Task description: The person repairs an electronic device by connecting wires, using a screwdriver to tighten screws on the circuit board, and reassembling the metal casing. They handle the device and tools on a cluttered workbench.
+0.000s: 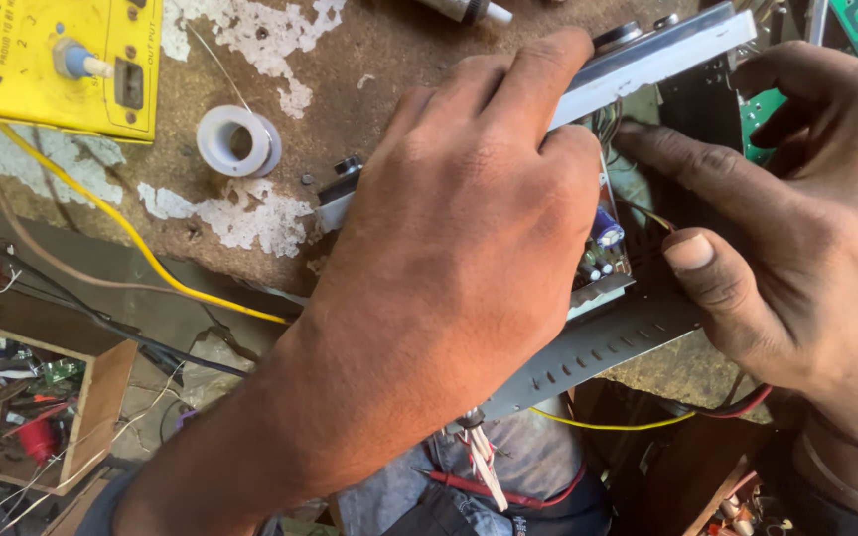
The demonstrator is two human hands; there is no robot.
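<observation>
Nearest the camera, the left hand [469, 228] is lying palm-down over the open electronics chassis [598, 347], its fingers curling over the unit's pale front panel [647, 55] and clamping it. To the right of the chassis, the right hand [796, 218] is reaching in, forefinger and thumb closing together on thin wires [647, 213] just beside the circuit board [603, 248] with its blue capacitor. The chassis is sitting on the edge of the worn workbench [250, 228], partly overhanging it. It looks stiff sheet metal, moderately heavy, with sharp slotted edges; the board and wires seem fragile, so gripping the frame or panel is probably safest. Beyond the chassis to the left, a white solder spool [237, 139] is lying, and farther still a yellow box [62, 60].
</observation>
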